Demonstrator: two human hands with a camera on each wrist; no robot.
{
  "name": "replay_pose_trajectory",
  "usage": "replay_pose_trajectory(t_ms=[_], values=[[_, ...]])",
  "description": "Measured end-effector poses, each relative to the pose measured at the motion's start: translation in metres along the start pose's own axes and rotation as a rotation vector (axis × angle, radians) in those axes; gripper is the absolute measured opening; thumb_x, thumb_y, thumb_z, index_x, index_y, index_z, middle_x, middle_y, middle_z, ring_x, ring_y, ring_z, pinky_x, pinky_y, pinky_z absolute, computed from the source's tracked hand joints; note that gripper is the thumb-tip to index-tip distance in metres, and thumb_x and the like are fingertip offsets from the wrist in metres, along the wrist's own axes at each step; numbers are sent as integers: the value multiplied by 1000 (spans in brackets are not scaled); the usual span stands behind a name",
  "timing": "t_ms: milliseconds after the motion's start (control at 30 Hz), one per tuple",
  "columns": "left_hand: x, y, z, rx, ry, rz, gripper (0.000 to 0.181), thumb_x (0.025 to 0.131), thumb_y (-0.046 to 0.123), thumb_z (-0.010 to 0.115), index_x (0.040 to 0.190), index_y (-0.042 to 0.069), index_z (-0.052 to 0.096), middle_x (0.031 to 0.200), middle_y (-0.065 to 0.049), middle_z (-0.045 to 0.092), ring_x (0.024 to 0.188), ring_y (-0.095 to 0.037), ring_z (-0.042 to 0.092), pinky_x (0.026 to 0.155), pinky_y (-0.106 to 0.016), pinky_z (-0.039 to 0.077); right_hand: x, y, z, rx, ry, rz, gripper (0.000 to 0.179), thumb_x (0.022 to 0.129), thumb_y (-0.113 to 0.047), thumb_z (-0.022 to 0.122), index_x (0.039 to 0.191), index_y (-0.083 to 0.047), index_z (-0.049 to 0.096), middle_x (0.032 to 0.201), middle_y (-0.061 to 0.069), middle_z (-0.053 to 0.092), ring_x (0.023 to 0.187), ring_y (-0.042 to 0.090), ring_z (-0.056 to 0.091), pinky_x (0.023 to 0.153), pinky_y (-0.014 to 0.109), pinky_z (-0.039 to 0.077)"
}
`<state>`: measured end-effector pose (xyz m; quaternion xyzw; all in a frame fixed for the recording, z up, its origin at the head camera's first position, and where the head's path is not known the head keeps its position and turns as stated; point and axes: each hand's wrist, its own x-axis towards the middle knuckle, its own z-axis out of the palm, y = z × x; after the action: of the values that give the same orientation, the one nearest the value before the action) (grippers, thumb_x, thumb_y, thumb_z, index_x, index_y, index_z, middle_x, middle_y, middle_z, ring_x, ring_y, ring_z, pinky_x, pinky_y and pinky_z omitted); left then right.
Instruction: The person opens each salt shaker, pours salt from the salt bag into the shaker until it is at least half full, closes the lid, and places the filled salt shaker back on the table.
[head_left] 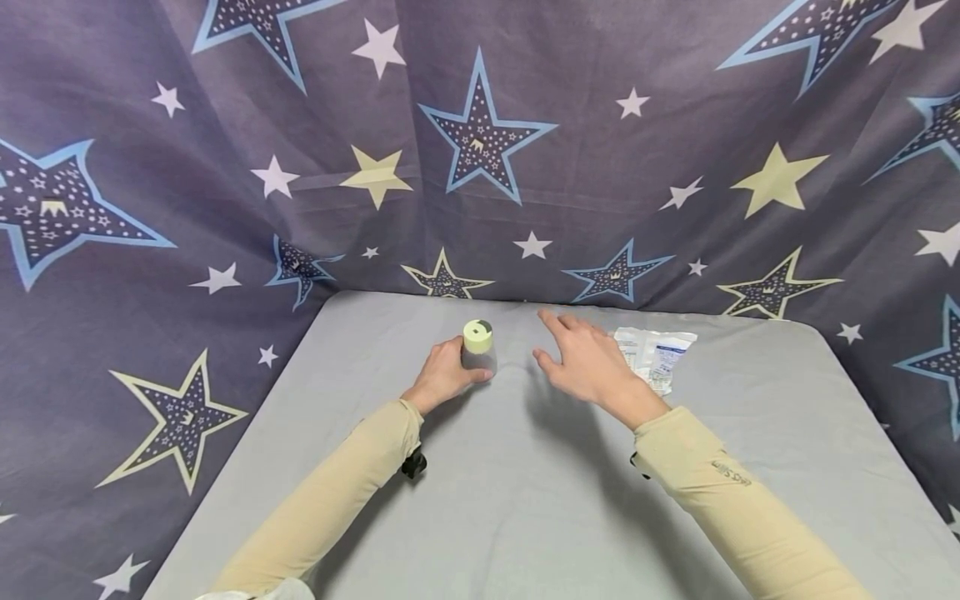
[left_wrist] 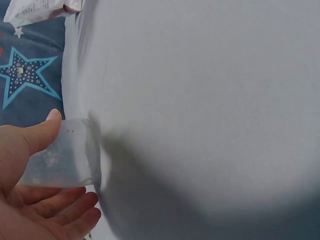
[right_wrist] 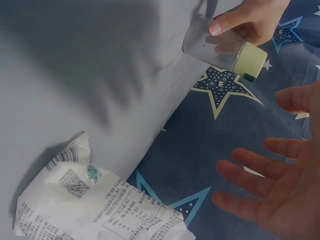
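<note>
A clear bottle (head_left: pixel 482 362) with a pale yellow-green cap (head_left: pixel 477 335) stands upright on the grey-covered table. My left hand (head_left: pixel 438 377) holds its body from the left, thumb on the near side and fingers on the far side. In the left wrist view the see-through bottle (left_wrist: pixel 62 155) lies between thumb and fingers. My right hand (head_left: pixel 588 360) hovers over the table to the right of the bottle, fingers spread and nothing in it. Just beyond its wrist lies a white printed packet (head_left: pixel 667 357), partly hidden by the hand in the head view.
The table (head_left: pixel 480 500) has a smooth grey cloth. A dark curtain with stars (head_left: pixel 585 183) hangs behind it and along both sides. In the right wrist view, the packet (right_wrist: pixel 105 205) shows a printed code and rows of small text.
</note>
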<state>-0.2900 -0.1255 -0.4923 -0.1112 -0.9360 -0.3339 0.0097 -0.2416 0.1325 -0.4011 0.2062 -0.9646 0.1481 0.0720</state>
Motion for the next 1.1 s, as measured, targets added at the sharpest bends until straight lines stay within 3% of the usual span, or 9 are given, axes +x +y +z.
replay_pose_trajectory(t_ms=[233,833,1100], values=[[0,-2,1,-43,5,-19,64,83,27,93,130,-4,63,122,-21,71,115,-37,67,100,-49,51,0,2,1,-2,4,-6,67,103,-42,59,160,-10,43,146,24,58,130,46,58,102,62,47],[1,1,1,-48,1,-10,61,83,25,94,129,-2,64,120,-19,72,111,-35,68,96,-48,53,-1,2,2,-4,-3,-7,66,103,-41,60,160,-10,44,146,23,58,128,45,59,99,63,49],[-5,1,0,-64,7,-7,59,83,25,94,127,0,65,117,-18,72,108,-33,69,94,-47,54,-2,2,2,-2,2,-16,66,102,-40,61,159,-10,45,144,24,59,127,45,60,100,62,49]])
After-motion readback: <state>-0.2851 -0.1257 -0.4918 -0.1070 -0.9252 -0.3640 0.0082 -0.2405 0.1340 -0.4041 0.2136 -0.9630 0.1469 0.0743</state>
